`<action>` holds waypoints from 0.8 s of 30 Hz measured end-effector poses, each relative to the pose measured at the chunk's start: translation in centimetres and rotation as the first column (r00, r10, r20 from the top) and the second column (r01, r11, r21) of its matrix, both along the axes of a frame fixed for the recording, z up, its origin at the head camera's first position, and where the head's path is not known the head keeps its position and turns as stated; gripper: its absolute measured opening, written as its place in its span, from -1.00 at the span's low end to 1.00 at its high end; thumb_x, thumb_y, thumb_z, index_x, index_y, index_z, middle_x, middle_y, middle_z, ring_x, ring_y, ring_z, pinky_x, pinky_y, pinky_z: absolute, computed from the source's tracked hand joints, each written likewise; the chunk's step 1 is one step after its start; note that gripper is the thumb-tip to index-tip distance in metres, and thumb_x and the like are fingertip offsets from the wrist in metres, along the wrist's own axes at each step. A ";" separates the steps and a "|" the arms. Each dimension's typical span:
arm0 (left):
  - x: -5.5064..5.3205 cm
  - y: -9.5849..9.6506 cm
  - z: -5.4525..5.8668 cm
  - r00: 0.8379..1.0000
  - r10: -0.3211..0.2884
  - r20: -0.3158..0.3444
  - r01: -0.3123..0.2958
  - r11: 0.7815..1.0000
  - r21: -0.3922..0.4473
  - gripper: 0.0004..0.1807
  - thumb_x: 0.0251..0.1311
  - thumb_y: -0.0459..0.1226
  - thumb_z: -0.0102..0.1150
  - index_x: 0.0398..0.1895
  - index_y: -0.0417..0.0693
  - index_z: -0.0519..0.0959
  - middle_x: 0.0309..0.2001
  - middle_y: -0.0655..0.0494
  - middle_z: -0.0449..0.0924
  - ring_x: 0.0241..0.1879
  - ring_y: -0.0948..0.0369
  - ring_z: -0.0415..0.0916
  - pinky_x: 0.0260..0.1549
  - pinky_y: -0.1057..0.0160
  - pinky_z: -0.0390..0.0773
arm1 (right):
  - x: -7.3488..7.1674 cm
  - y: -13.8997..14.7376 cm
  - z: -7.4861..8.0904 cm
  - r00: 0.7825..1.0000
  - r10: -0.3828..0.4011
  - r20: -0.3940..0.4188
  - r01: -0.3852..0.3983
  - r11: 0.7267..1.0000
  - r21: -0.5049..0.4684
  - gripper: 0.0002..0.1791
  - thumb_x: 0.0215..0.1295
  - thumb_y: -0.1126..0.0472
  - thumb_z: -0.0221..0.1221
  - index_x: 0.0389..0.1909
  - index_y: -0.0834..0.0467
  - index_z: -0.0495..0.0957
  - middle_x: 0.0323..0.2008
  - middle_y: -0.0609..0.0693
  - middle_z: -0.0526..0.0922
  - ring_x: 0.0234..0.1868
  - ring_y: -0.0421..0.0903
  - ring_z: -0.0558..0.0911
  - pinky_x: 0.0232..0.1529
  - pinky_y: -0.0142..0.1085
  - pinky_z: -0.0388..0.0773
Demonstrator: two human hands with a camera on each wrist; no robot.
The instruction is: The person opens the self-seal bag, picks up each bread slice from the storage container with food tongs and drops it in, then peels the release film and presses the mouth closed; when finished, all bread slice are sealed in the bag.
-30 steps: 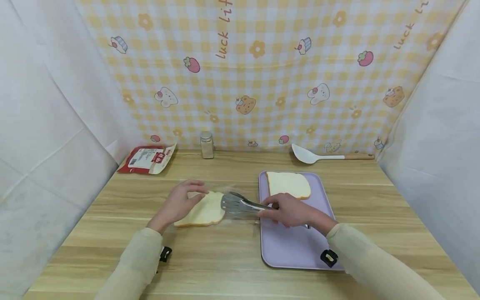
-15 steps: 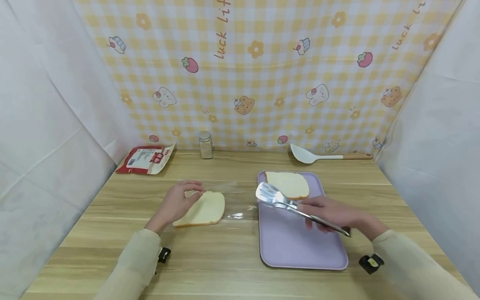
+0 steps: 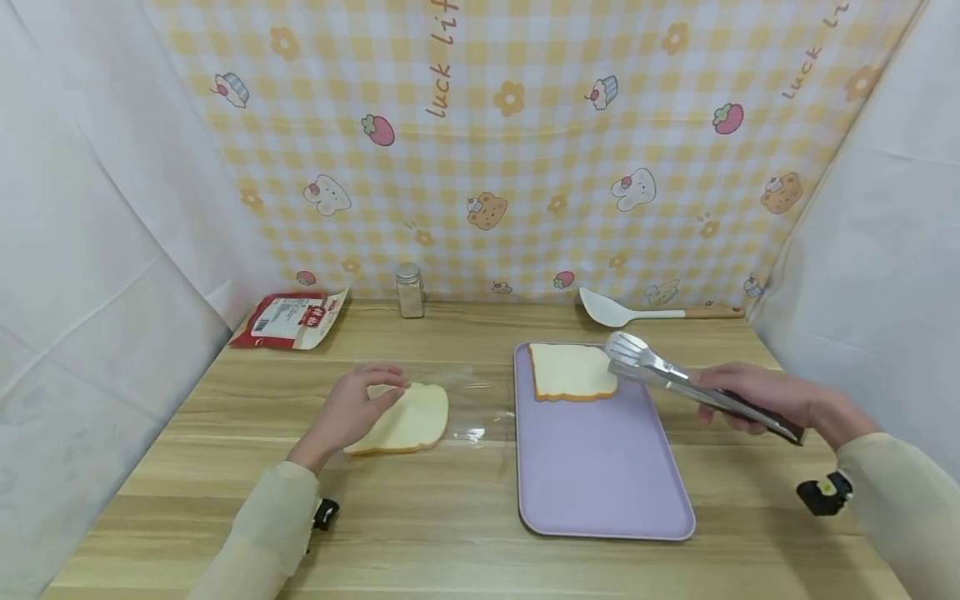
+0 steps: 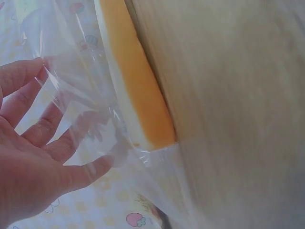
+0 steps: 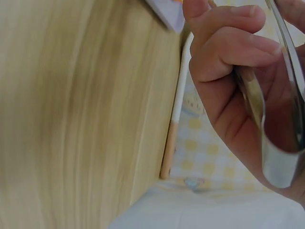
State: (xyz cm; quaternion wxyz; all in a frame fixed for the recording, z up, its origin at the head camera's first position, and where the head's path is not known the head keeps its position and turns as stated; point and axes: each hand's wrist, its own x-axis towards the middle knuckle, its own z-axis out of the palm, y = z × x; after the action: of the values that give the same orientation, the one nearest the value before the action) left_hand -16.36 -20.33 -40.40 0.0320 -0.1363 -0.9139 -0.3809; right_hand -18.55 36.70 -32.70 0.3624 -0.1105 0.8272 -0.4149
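At the left, my left hand [image 3: 348, 417] pinches the edge of a clear plastic bag [image 4: 71, 90] between thumb and finger, its other fingers spread. A bread slice [image 3: 397, 425] lies inside the bag; its orange crust [image 4: 136, 81] shows through the film in the left wrist view. The bag's loose end [image 3: 480, 417] stretches toward the tray. My right hand [image 3: 761, 396] grips metal tongs [image 3: 675, 379] past the tray's right side, their slotted head over the tray's upper right corner. Another bread slice [image 3: 573, 371] rests at the far end of the lilac tray [image 3: 600, 475].
A red and white food packet [image 3: 288, 319] lies at the back left. Beside it stands a small glass jar [image 3: 410, 290] with a metal lid. Along the patterned cloth at the back right is a white ladle [image 3: 611, 312] with a wooden handle.
My right hand has carried the tongs away from the bagged bread slice, rightward across the tray to its right side. The left hand has stayed at the bag.
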 end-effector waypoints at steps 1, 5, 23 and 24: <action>0.0 0.0 0.0 1.000 0.001 -0.001 -0.001 1.000 0.001 -0.77 0.48 -0.30 0.23 0.04 -0.19 0.76 0.31 -0.18 0.62 0.41 -0.24 0.41 0.38 -0.37 0.37 | -0.3 0.5 0.1 1.000 -0.006 -0.008 0.006 1.000 0.018 -0.41 0.74 -0.06 -0.16 0.27 0.41 0.42 -0.35 0.06 0.69 -0.62 -0.26 0.48 -0.62 -0.41 0.47; 0.0 0.0 -0.1 1.000 0.004 -0.003 -0.004 1.000 0.001 -0.78 0.47 -0.30 0.24 0.03 -0.19 0.77 0.30 -0.18 0.63 0.40 -0.23 0.43 0.39 -0.36 0.37 | -1.6 1.8 0.4 1.000 -0.004 -0.012 0.004 0.998 0.057 -0.41 0.72 -0.03 -0.11 0.32 0.45 0.38 -0.23 0.12 0.75 -0.63 -0.26 0.49 -0.61 -0.38 0.50; 0.0 0.1 -0.6 1.000 0.006 -0.002 -0.006 1.000 0.005 -0.81 0.45 -0.34 0.25 -0.02 -0.18 0.77 0.27 -0.18 0.64 0.37 -0.23 0.47 0.38 -0.34 0.41 | -5.7 2.2 0.5 0.985 -0.068 0.157 0.029 0.971 0.236 -0.45 0.61 -0.12 0.02 0.08 0.31 0.62 -0.39 0.03 0.77 -0.61 -0.27 0.54 -0.57 -0.41 0.51; 0.0 0.1 -0.7 1.000 0.009 -0.003 -0.009 1.000 0.007 -0.82 0.44 -0.34 0.26 -0.02 -0.18 0.77 0.27 -0.18 0.65 0.37 -0.23 0.47 0.39 -0.34 0.41 | -5.9 2.1 0.5 0.985 -0.075 0.158 0.034 0.968 0.250 -0.46 0.60 -0.14 0.03 0.02 0.30 0.64 -0.42 0.00 0.76 -0.61 -0.26 0.53 -0.56 -0.41 0.51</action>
State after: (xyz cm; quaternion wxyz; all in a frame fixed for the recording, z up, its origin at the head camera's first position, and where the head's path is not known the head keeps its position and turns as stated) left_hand -16.39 -20.26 -41.06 0.0355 -0.1328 -0.9131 -0.3838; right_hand -24.42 38.85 -32.20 0.4295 -0.0068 0.8419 -0.3267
